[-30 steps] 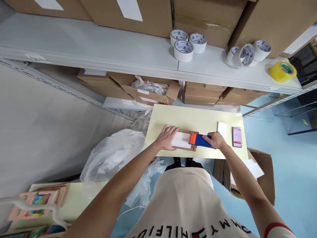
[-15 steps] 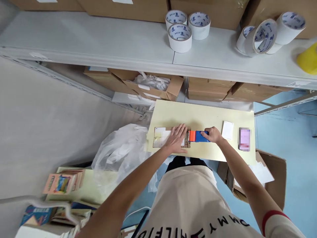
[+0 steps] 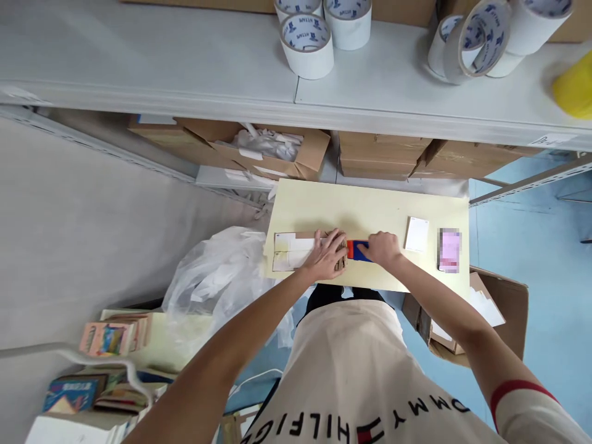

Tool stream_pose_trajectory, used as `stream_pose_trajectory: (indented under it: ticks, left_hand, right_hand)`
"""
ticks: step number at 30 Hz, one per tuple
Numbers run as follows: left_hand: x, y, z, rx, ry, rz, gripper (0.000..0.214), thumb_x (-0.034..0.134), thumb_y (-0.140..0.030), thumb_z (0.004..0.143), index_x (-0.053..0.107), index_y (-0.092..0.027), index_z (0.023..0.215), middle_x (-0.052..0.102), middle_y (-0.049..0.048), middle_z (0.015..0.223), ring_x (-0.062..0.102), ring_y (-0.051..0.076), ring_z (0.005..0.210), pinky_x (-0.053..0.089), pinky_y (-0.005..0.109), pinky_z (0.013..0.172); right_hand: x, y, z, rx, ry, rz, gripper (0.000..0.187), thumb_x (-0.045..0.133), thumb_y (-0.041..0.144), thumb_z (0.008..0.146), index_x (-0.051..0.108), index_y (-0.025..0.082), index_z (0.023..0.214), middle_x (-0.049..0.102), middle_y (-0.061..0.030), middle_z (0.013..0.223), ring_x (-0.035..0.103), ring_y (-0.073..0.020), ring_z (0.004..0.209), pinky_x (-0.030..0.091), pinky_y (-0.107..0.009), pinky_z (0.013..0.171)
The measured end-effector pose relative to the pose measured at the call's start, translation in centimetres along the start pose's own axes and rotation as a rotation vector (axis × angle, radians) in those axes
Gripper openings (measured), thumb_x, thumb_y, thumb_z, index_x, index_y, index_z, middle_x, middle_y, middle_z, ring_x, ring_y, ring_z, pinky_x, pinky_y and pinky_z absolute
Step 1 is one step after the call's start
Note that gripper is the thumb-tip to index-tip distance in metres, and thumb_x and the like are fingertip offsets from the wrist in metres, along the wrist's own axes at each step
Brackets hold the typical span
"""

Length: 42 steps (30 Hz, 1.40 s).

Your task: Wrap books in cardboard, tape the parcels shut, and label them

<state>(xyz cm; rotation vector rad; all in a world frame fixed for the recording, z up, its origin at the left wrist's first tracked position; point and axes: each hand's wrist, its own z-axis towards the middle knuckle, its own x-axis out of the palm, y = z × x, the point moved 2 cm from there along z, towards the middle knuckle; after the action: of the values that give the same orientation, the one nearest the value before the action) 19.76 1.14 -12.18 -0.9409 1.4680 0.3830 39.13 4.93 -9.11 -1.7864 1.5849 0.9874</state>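
Observation:
A flat cardboard parcel [image 3: 285,261] with white labels lies on the pale yellow table [image 3: 370,206]. My left hand [image 3: 325,256] rests across its right end, fingers spread over the cardboard. My right hand [image 3: 385,248] is closed round a blue and orange tape dispenser [image 3: 362,251]. The dispenser's orange front is up against the parcel's right end, beside my left fingertips; its toothed edge is not visible at this moment. To the right of my right hand lies a white pad or stack of cards [image 3: 417,234].
A phone-like blurred pink thing [image 3: 449,250] lies at the table's right. Tape rolls [image 3: 307,52] stand on the shelf [image 3: 194,68] above. A clear plastic bag [image 3: 208,271] hangs left of the table, and an open carton [image 3: 506,308] stands at right. Books [image 3: 108,338] lie lower left.
My right hand and the tape dispenser have moved slightly left, so less of the orange front shows. My left fingers are more bent over the parcel's end. The whole view has shifted a little.

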Motion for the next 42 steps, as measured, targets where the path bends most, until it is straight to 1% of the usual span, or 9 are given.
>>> stream_pose_trajectory:
  ticks: [3,6,9,13,22,26,30,35,42]
  left_hand:
    - [-0.3,-0.6,0.6,-0.015,0.001,0.024,0.037,0.067,-0.042,0.073,0.073,-0.022,0.104,0.050,0.0166,0.143,0.030,0.047,0.137,0.015,0.074,0.105]
    - [-0.4,-0.8,1.2,-0.055,0.002,0.017,0.040,0.072,-0.043,0.069,0.074,-0.024,0.104,0.048,0.0148,0.146,0.029,0.048,0.137,0.014,0.075,0.105]
    - [-0.2,-0.4,1.3,-0.070,0.011,-0.010,0.064,0.075,-0.051,0.067,0.066,-0.025,0.124,0.035,0.0161,0.157,0.022,0.050,0.142,0.011,0.076,0.106]
    - [0.3,0.6,0.3,-0.100,-0.021,-0.062,0.096,0.070,-0.064,0.068,0.040,-0.022,0.150,0.020,0.0197,0.162,0.014,0.048,0.147,0.011,0.071,0.111]
    - [2.4,5.2,-8.9,-0.948,-0.509,-0.273,0.083,0.050,-0.051,0.087,0.025,-0.006,0.153,0.008,0.0265,0.162,0.003,0.043,0.150,0.011,0.068,0.114]
    - [4.2,7.7,-11.5,-1.100,-0.707,-0.767,0.077,0.058,-0.052,0.082,0.041,-0.012,0.146,0.040,0.0197,0.153,0.030,0.035,0.146,0.027,0.049,0.118]
    - [5.4,8.2,-11.7,-1.105,-0.758,-1.271,0.063,0.058,-0.059,0.080,0.059,-0.019,0.128,0.064,0.0128,0.131,0.056,0.033,0.126,0.046,0.048,0.106]
    - [5.7,7.7,-11.5,-1.034,-0.773,-1.503,0.057,0.065,-0.060,0.074,0.066,-0.021,0.116,0.071,0.0094,0.119,0.062,0.030,0.119,0.052,0.043,0.098]
    - [4.1,9.2,-10.4,-0.860,-0.566,-1.389,0.067,0.055,-0.069,0.076,0.063,-0.018,0.118,0.067,0.0139,0.127,0.059,0.034,0.122,0.055,0.040,0.089]
  right_hand:
    - [0.0,2.5,0.6,-0.062,0.030,-0.015,0.032,0.050,0.036,0.094,0.072,0.012,0.099,0.073,-0.0195,0.097,0.071,-0.0284,0.091,0.049,-0.035,0.074]
    - [0.9,0.8,-0.2,0.046,-0.051,0.054,0.044,0.046,0.049,0.095,0.070,0.013,0.100,0.073,-0.0194,0.098,0.071,-0.0289,0.090,0.049,-0.034,0.072]
    - [2.8,-2.2,-1.8,0.197,-0.182,0.227,0.051,0.036,0.054,0.098,0.066,0.014,0.103,0.073,-0.0174,0.096,0.070,-0.0269,0.090,0.048,-0.032,0.073]
    - [6.9,-4.2,-2.6,0.195,-0.256,0.366,0.030,0.048,0.025,0.091,0.058,0.011,0.116,0.071,-0.0150,0.102,0.067,-0.0261,0.096,0.048,-0.033,0.080]
    - [14.5,-4.6,0.0,0.135,-0.341,0.361,0.053,0.038,0.003,0.082,0.048,0.007,0.133,0.067,-0.0202,0.110,0.063,-0.0311,0.105,0.047,-0.044,0.090]
    - [14.8,-4.4,-0.4,0.102,-0.417,0.371,0.062,0.043,0.005,0.080,0.042,0.008,0.142,0.063,-0.0220,0.118,0.059,-0.0342,0.115,0.045,-0.049,0.097]
    - [13.4,-2.2,-2.1,-0.090,-0.529,0.425,0.083,0.063,0.017,0.078,0.026,0.012,0.152,0.042,-0.0240,0.147,0.037,-0.0375,0.139,0.033,-0.054,0.112]
    - [13.4,4.2,-1.6,-0.330,-0.300,0.678,0.113,0.077,0.031,0.069,0.006,0.024,0.157,0.023,-0.0160,0.161,0.028,-0.0311,0.147,0.035,-0.050,0.115]
    - [11.1,5.6,0.3,-0.113,-0.461,0.937,0.065,0.056,0.035,0.088,0.036,0.017,0.148,0.059,-0.0185,0.131,0.066,-0.0264,0.104,0.054,-0.043,0.090]
